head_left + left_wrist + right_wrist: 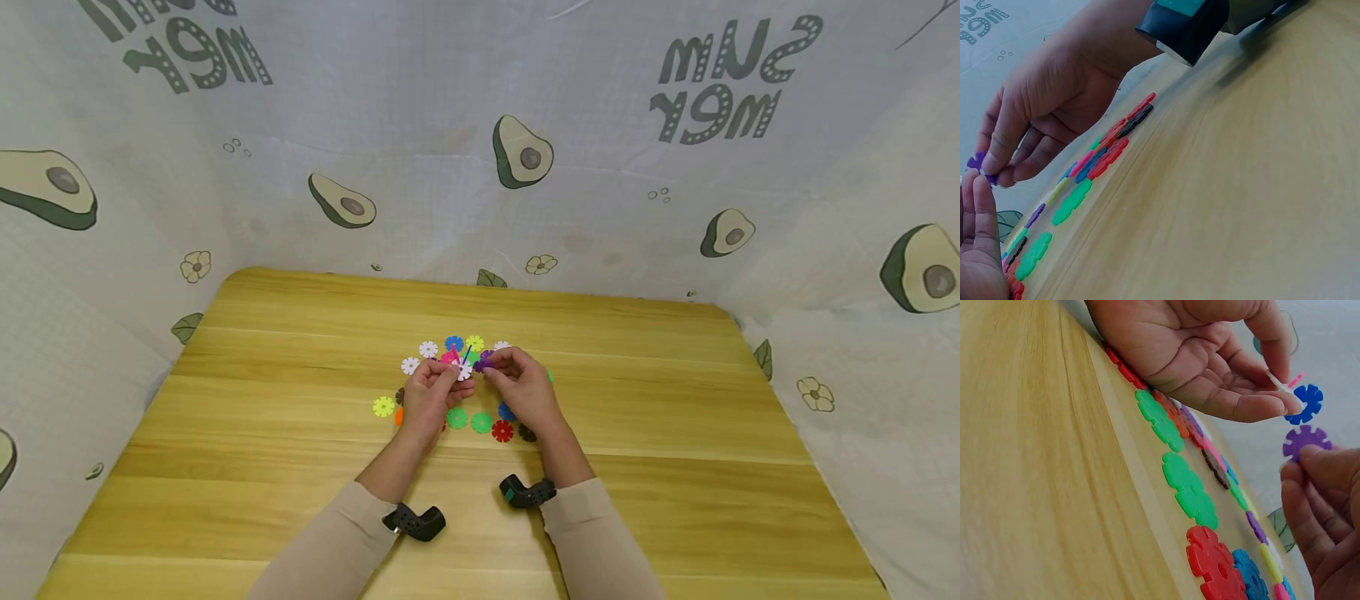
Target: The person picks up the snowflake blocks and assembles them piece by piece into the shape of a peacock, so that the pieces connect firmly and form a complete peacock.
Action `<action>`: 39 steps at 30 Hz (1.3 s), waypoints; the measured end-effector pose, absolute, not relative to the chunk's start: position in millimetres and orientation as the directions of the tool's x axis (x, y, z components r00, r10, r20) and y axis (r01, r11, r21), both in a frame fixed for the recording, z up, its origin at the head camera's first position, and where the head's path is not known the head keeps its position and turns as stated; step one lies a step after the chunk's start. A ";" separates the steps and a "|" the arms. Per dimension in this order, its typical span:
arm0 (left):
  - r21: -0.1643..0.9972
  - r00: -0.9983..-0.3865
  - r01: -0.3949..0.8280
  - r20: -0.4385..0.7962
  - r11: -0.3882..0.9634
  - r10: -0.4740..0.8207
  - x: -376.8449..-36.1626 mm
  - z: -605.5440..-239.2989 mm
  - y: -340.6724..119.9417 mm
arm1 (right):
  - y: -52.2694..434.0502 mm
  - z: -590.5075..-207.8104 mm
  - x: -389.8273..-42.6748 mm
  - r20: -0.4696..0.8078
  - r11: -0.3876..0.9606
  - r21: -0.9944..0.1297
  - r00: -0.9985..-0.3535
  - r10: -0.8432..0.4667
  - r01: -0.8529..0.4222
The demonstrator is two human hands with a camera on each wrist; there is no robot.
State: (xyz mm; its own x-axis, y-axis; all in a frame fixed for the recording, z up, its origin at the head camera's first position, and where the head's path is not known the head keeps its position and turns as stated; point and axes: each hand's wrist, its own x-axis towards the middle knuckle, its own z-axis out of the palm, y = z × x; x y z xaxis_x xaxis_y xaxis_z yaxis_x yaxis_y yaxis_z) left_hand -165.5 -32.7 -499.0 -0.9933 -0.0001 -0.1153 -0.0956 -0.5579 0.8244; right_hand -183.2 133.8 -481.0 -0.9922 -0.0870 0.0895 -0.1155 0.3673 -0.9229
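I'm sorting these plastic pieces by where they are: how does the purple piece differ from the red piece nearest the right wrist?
The purple piece is pinched in the right hand and held up off the table; the red piece lies flat on the wooden table, untouched. They also differ in colour, purple against red. Both are flat, flower-shaped discs with notched edges.
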 end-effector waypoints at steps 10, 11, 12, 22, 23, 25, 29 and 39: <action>0.832 -0.993 -0.101 -0.121 -0.546 -0.001 -165.5 -499.1 -32.8 | 135.7 -481.2 -180.7 0.159 0.297 -0.934 -0.976 -0.149 -0.197; 0.835 -0.992 -0.103 -0.123 -0.540 -0.002 -165.5 -499.3 -32.9 | 136.1 -481.2 -180.7 0.171 0.305 -0.929 -0.973 -0.153 -0.211; 0.838 -0.992 -0.104 -0.125 -0.535 -0.004 -165.6 -499.5 -33.0 | 136.2 -481.0 -180.6 0.187 0.316 -0.921 -0.969 -0.159 -0.230; 0.851 -0.994 -0.085 -0.108 -0.518 -0.014 -166.7 -501.6 -32.8 | 135.0 -478.1 -179.6 0.389 0.452 -0.773 -0.896 -0.215 -0.445; 0.851 -0.994 -0.082 -0.106 -0.518 -0.018 -166.4 -501.1 -32.7 | 134.7 -477.4 -179.1 0.399 0.461 -0.762 -0.890 -0.219 -0.455; 0.853 -0.994 -0.078 -0.104 -0.517 -0.022 -166.0 -500.3 -32.6 | 133.9 -476.2 -178.0 0.411 0.477 -0.745 -0.885 -0.221 -0.465; 0.848 -0.994 -0.077 -0.105 -0.524 -0.024 -165.1 -498.5 -32.5 | 131.5 -475.3 -176.9 0.422 0.503 -0.729 -0.883 -0.203 -0.464; 0.843 -0.995 -0.073 -0.097 -0.532 -0.017 -166.1 -499.4 -33.1 | 139.5 -474.1 -183.6 0.286 0.521 -0.792 -0.947 -0.144 -0.318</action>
